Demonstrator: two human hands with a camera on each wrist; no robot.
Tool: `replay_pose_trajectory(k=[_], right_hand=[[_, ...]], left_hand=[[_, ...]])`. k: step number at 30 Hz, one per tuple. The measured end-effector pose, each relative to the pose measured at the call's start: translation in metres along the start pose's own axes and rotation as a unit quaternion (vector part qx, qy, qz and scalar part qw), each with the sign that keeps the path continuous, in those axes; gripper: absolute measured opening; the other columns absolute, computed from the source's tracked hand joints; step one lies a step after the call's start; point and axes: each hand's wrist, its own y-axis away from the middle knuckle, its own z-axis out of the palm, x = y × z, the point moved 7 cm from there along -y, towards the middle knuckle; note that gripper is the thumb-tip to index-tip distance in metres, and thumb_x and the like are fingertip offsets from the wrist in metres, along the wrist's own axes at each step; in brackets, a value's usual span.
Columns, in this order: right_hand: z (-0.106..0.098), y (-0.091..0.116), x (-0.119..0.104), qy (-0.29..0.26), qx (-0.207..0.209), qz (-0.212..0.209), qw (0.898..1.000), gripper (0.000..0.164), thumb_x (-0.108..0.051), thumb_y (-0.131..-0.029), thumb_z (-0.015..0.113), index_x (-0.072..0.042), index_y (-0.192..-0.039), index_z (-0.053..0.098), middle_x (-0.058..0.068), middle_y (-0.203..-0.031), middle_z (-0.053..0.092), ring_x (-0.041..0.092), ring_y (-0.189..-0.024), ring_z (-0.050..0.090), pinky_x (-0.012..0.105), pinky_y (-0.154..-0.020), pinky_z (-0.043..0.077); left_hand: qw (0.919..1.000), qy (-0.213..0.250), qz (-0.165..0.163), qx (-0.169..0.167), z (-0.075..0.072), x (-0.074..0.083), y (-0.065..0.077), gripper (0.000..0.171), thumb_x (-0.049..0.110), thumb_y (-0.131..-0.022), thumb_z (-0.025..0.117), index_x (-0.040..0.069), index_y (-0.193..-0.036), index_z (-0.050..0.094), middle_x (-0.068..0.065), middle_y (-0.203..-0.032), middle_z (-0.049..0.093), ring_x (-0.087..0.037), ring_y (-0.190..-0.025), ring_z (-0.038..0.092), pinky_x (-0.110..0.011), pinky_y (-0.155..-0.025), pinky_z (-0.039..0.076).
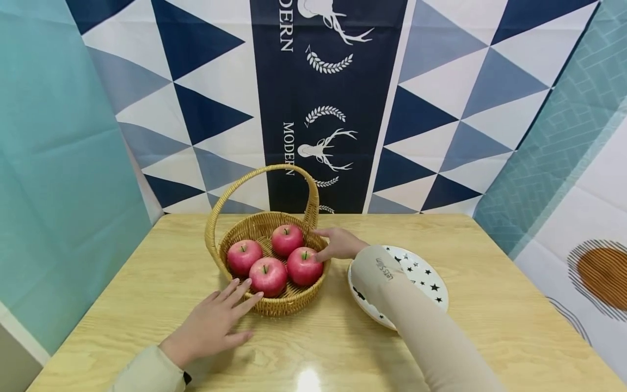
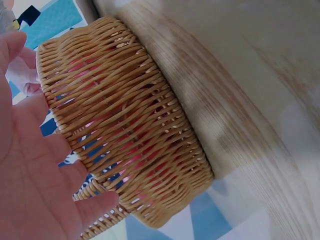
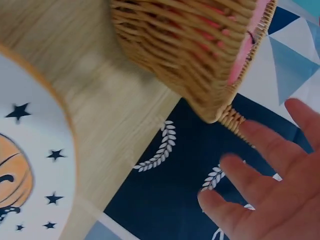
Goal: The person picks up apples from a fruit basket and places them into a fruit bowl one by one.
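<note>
Several red apples [image 1: 268, 276] lie in a round wicker basket [image 1: 278, 309] with a tall arched handle. My left hand [image 1: 211, 329] is at the basket's front left rim, fingers spread and nearly straight. In the left wrist view its fingertips reach the rim of the woven basket [image 2: 125, 115]. My right hand [image 1: 345, 244] reaches over the right rim, thumb and fingers apart, with its thumb close to the rightmost apple [image 1: 305, 267]. The right wrist view shows that hand's fingers [image 3: 225, 205] extended beside the basket [image 3: 185, 50], holding nothing.
A white plate [image 1: 431, 277] with black stars stands right of the basket, partly under my right forearm. An orange pumpkin print [image 3: 12, 170] shows on it. The wooden table [image 1: 147, 283] meets a patterned cloth backdrop [image 1: 323, 98] behind.
</note>
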Motion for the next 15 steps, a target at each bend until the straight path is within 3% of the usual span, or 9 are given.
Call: replay_pose_trajectory(k=[6,15], right_hand=[[0.016,-0.009,-0.009,0.036,-0.067,-0.015,0.997,0.078,-0.019,-0.078,0.076,-0.004,-0.145,0.04,0.02,-0.139,0.049,0.034,-0.13,0.043,0.046,-0.108,0.033],[0.024,-0.021,-0.008,0.008,-0.018,-0.017,1.0,0.082,-0.014,-0.076,0.077,-0.004,-0.147,0.037,0.019,-0.141,0.047,0.031,-0.132,0.041,0.044,-0.109,0.032]], left_hand=[[0.9998,0.02,-0.003,-0.002,0.0,0.001,0.002,0.064,0.044,-0.089,0.06,0.009,-0.141,0.048,-0.024,-0.146,0.039,-0.048,-0.13,0.038,-0.061,-0.088,0.045],[0.9995,0.022,-0.003,-0.02,0.002,-0.002,0.002,0.068,0.047,-0.089,0.06,0.009,-0.143,0.046,-0.025,-0.149,0.034,-0.047,-0.133,0.034,-0.062,-0.091,0.043]])
